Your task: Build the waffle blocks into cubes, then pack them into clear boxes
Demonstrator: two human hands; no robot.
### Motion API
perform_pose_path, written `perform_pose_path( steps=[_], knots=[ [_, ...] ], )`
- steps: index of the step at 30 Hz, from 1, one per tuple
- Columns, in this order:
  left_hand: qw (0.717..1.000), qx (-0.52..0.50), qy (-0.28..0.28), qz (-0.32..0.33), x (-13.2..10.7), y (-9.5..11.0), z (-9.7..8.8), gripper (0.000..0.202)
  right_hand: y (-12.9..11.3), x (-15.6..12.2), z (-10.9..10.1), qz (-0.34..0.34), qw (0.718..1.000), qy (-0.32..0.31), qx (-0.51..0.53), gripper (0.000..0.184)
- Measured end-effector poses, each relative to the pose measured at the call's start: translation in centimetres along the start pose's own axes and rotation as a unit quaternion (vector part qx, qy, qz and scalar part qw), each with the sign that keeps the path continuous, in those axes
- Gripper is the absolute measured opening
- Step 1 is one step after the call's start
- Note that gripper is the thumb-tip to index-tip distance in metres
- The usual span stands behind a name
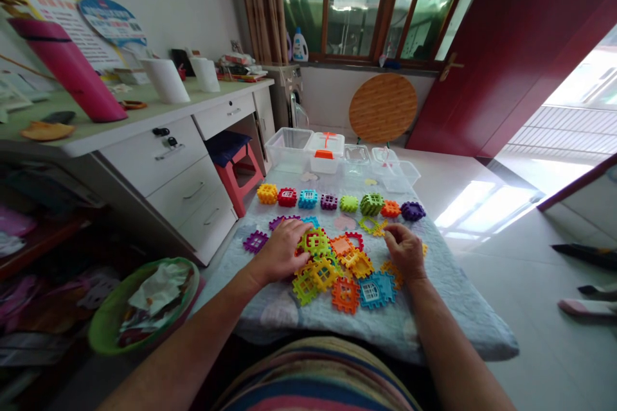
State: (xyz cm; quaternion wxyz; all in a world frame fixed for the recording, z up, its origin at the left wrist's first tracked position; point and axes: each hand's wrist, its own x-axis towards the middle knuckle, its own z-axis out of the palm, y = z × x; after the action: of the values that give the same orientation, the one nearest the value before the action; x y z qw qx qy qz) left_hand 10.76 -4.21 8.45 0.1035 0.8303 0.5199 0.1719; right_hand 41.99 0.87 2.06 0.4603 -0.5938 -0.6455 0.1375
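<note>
On the near half of the cloth-covered table (pixel 448 318), a lime-green notched panel (pixel 317 244) lies atop a loose pile of interlocking panels. The left hand (pixel 282 250) holds its left edge between fingers and thumb. Hazard: the toothed rim can catch the yellow window panel (pixel 324 275) just below; a sideways pull would then drag the pile.

Nearer the person, an orange panel (pixel 346 295) and a blue window panel (pixel 370 294) lie side by side. The right forearm passes near the latter; a low sweep could displace it.

The right hand (pixel 406 250) has thumb and fingertips drawn together beside a yellow piece (pixel 380 229); whether they pinch it cannot be told. Just beyond stand an orange block (pixel 390 209) and a dark purple block (pixel 413 210). Overreach could knock either out of line. Farther back, clear plastic bins (pixel 284 159) occupy the far edge.
</note>
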Motion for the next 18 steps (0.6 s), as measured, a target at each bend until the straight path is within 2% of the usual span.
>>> perform_pose_path(
  steps=[5, 11, 18],
  knots=[
    [0.997, 0.053, -0.046, -0.01, 2.1, 0.1, 0.3, 0.048, -0.3, 0.0, -0.1, 0.002, 1.0, -0.001, 0.008, 0.022],
    [0.99, 0.093, -0.103, -0.01, 2.9, 0.7, 0.6, 0.049, -0.5, 0.0, -0.3, 0.002, 1.0, -0.003, 0.018, 0.021],
    [0.982, 0.128, -0.136, -0.016, 4.3, 1.3, 0.2, 0.038, -0.4, 0.0, -0.2, 0.002, 1.0, 0.002, 0.021, 0.02]
  ],
)
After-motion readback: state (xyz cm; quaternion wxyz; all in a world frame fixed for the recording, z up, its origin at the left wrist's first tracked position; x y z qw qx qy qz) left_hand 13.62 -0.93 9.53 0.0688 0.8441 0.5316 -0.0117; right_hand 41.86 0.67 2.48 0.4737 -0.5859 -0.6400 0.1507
